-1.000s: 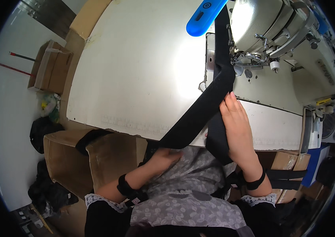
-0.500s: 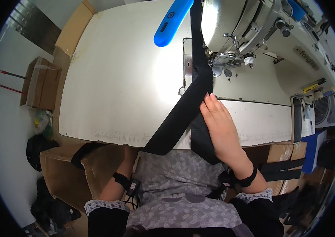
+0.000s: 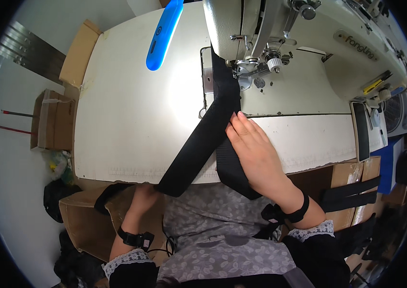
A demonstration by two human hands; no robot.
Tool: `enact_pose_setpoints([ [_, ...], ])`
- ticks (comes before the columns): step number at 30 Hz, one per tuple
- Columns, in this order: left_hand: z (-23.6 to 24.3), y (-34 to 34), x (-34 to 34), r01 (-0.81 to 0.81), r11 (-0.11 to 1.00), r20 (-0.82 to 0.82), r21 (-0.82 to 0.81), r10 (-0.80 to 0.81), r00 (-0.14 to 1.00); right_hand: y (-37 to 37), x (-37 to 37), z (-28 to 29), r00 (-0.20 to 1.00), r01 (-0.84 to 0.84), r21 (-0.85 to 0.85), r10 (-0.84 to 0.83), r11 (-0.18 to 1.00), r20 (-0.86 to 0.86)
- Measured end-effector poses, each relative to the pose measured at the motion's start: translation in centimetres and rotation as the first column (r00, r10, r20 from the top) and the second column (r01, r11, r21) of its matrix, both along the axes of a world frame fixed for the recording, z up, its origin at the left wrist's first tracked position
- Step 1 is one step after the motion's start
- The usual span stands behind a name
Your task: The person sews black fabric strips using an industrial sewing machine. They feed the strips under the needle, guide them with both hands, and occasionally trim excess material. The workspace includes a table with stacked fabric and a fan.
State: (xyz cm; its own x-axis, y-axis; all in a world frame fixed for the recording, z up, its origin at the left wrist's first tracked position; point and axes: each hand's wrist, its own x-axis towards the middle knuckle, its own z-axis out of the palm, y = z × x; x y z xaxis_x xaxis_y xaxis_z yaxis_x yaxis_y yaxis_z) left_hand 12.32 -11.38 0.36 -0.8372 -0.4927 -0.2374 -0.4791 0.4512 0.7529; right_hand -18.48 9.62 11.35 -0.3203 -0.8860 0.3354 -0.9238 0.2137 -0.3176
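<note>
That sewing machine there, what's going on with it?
A person is at the sewing machine with a black strap running up to its needle area. The right hand lies flat, fingers extended against the strap on the white table. Two lengths of strap reach the table's near edge. The left hand is there too, its fingers hidden, so I can't tell whether it holds anything.

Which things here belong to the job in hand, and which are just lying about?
In the job:
black strap, touched by the right hand
sewing machine, where the strap runs
white table beneath

Seemingly lying about:
small cardboard box, left
open carton below the table
yellow tool
blue device, though its role is unclear
</note>
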Motion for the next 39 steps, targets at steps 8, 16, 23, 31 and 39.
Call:
enact_pose_setpoints([
  [8, 8.7, -2.9, -0.1, 0.03, 0.972, 0.201, 0.232, -0.078, 0.977, 0.2, -0.1, -0.5, 1.0, -0.001, -0.027, 0.001, 1.0, -0.001],
  [16, 20.4, -0.3, 0.3, 0.654, 0.613, -0.345, 0.444, -0.557, 0.755, 0.4, -0.3, -0.9, 1.0, 0.007, -0.045, -0.009, 0.999, -0.03],
  [23, 22.7, 3.8, -10.7, 0.949, -0.06, -0.913, 0.31, -0.298, 0.279, 0.4, -0.2, -1.3, 0.998, 0.005, -0.17, 0.007, 0.985, 0.07],
  [31, 18.3, 8.8, -11.9, 0.883, 0.276, -0.44, 0.379, -0.786, 0.434, -0.2, -0.3, -2.1, 0.99, -0.057, -0.151, 0.075, 0.987, 0.116],
  [39, 17.1, 1.6, -19.4, 0.395, 0.809, -0.256, -0.436, -0.532, 0.807, 0.0, 0.1, -1.4, 0.981, -0.002, -0.116, 0.025, 0.993, 0.194],
])
